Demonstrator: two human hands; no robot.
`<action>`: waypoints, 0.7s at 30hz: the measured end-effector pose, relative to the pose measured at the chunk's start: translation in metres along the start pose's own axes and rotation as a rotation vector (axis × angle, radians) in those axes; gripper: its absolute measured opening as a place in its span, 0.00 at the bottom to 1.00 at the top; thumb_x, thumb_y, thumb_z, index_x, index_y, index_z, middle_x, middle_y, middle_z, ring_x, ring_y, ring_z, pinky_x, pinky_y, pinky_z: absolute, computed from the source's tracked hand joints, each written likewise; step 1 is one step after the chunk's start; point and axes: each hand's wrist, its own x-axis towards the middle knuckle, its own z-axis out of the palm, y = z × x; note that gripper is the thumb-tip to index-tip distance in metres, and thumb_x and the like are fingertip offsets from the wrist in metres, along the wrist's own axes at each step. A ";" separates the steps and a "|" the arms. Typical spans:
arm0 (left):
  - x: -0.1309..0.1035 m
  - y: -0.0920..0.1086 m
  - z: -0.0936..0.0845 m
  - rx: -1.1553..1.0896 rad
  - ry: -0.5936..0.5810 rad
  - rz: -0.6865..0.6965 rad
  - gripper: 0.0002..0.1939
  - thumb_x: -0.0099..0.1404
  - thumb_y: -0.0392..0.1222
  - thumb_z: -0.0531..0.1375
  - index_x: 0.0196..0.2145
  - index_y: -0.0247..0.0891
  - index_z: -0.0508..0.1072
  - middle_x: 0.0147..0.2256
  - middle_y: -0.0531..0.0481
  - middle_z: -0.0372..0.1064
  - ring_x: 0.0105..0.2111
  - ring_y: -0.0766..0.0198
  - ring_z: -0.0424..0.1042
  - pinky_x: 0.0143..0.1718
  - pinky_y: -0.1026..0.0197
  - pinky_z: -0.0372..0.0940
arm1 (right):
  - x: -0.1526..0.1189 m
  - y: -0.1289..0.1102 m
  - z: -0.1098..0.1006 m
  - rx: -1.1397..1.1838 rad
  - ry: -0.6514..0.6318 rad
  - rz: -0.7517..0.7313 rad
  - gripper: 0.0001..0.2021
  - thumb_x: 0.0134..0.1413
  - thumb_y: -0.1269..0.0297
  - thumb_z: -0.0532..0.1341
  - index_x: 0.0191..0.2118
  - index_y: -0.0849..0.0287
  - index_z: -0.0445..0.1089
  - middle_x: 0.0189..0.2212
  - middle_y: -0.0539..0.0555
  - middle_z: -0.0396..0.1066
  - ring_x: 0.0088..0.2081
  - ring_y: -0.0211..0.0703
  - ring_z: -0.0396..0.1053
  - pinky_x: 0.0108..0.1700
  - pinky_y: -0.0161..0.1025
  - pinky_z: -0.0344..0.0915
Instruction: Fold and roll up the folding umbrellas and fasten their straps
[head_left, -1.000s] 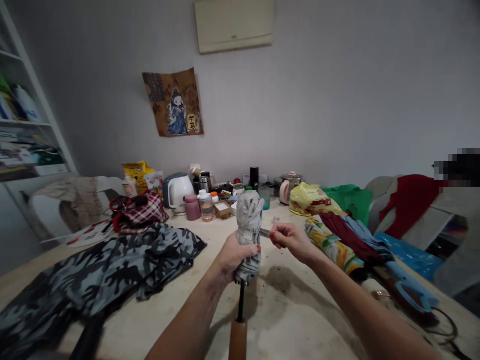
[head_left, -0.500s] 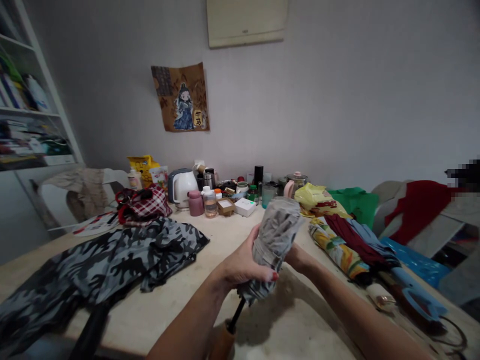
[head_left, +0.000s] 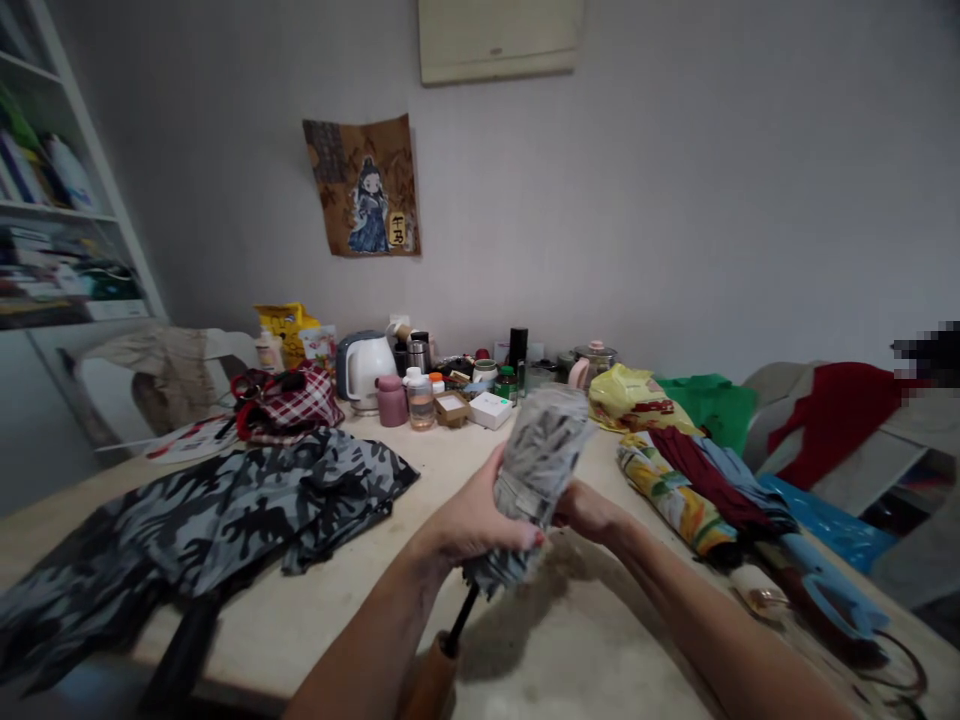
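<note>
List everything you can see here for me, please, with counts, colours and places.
furled umbrella: one, grey, left hand
camouflage umbrella: one, grey-black, table left
folded umbrellas: three, floral, maroon, light blue, table right
plaid cloth: one, red-white, table left
kettle: one, white-grey, table back
small boxes: two, brown, white, table back
bottles and jars: several, mixed, table back
plastic bag: one, yellow, table back right
red cloth: one, far right
poster: one, brown, wall
table: one, cream, below
left hand: one, grip closed around furled umbrella
right hand: one, partly hidden behind it
</note>
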 end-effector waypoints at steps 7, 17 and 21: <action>0.015 -0.001 -0.019 0.254 0.359 -0.093 0.25 0.39 0.32 0.67 0.39 0.31 0.71 0.31 0.49 0.73 0.30 0.62 0.69 0.32 0.62 0.65 | -0.009 -0.033 0.013 -0.124 0.031 -0.112 0.26 0.52 0.39 0.60 0.21 0.58 0.59 0.16 0.46 0.55 0.20 0.32 0.48 0.24 0.35 0.45; 0.020 -0.009 -0.015 0.067 0.339 -0.146 0.15 0.37 0.37 0.67 0.26 0.31 0.73 0.22 0.51 0.68 0.21 0.68 0.63 0.25 0.64 0.59 | -0.024 -0.062 0.030 -0.315 0.203 -0.225 0.27 0.55 0.36 0.55 0.23 0.58 0.61 0.17 0.47 0.54 0.21 0.34 0.49 0.24 0.35 0.46; 0.020 -0.010 -0.013 -0.007 0.305 -0.180 0.14 0.36 0.37 0.67 0.24 0.32 0.72 0.21 0.52 0.67 0.20 0.69 0.63 0.23 0.65 0.58 | -0.030 -0.070 0.030 -0.342 0.198 -0.251 0.26 0.56 0.38 0.57 0.23 0.59 0.62 0.17 0.46 0.52 0.21 0.33 0.47 0.23 0.34 0.46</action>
